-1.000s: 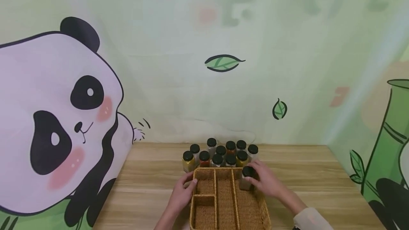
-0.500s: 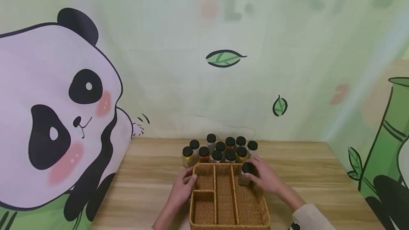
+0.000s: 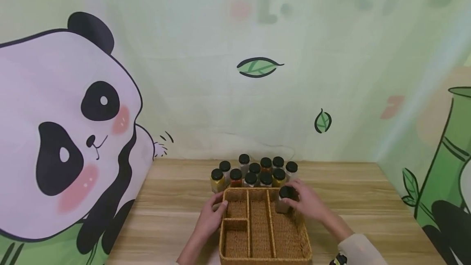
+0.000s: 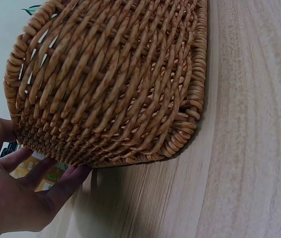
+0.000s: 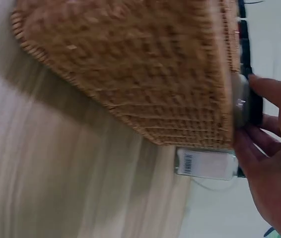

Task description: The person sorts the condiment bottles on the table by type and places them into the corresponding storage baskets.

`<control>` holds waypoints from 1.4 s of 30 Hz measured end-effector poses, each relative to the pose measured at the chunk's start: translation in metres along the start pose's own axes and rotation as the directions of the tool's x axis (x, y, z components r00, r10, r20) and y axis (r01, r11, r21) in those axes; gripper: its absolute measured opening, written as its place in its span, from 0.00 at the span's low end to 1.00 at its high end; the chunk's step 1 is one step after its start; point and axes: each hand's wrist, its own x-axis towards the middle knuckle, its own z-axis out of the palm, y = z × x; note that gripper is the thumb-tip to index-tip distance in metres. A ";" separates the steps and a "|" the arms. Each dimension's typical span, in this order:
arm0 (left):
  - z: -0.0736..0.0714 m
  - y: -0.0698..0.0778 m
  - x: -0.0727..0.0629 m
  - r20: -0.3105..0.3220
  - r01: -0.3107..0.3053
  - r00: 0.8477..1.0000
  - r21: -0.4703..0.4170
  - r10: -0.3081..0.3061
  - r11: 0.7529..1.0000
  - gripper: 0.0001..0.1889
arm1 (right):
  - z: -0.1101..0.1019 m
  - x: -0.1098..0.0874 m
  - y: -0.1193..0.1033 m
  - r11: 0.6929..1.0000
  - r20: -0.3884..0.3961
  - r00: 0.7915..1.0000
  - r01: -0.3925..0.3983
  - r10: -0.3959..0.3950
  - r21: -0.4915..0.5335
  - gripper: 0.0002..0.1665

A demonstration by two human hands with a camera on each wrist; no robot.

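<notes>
A woven wicker basket [image 3: 265, 260] with several compartments lies on the wooden table. My left hand [image 3: 209, 218] grips its far left corner, thumb over the rim and fingers along the outer wall. In the left wrist view, the fingertips [image 4: 83, 171] press against the weave. My right hand [image 3: 308, 204] pinches a spice jar [image 3: 282, 207] with a black lid at the far end of the long right compartment. This jar stands upright, its contents dark. From the right wrist, the jar's lid [image 5: 255, 104] shows between thumb and fingers above the rim; the basket wall hides its lower part.
Right behind the basket stands a close group of similar black-lidded jars [image 3: 218, 181], with yellow, red and pale contents. One clear jar [image 5: 207, 163] with a barcode label shows past the basket's corner. A printed panda backdrop [image 3: 206, 105] rises at the table's far edge.
The head view has tilted down slightly, so everything sits a little higher in it. Both hands, the held jar and the basket keep their places relative to each other.
</notes>
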 end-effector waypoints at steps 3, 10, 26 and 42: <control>0.002 -0.001 0.000 0.009 0.011 1.000 -0.001 -0.011 1.000 0.24 | -0.011 0.000 -0.001 0.996 -0.016 1.000 0.007 -0.005 0.092 0.25; 0.001 -0.004 0.000 0.008 0.037 0.999 -0.011 -0.037 0.999 0.24 | -0.038 0.022 0.012 0.994 -0.157 0.984 -0.072 0.084 0.085 0.22; -0.002 0.000 0.002 0.035 0.012 0.999 -0.010 -0.012 1.000 0.23 | -0.031 0.062 0.042 0.981 -0.034 0.982 -0.186 0.185 -0.056 0.37; -0.003 -0.001 0.003 0.047 0.001 0.999 -0.015 0.000 1.000 0.23 | -0.013 0.066 0.058 0.990 -0.087 0.995 -0.051 0.039 -0.134 0.26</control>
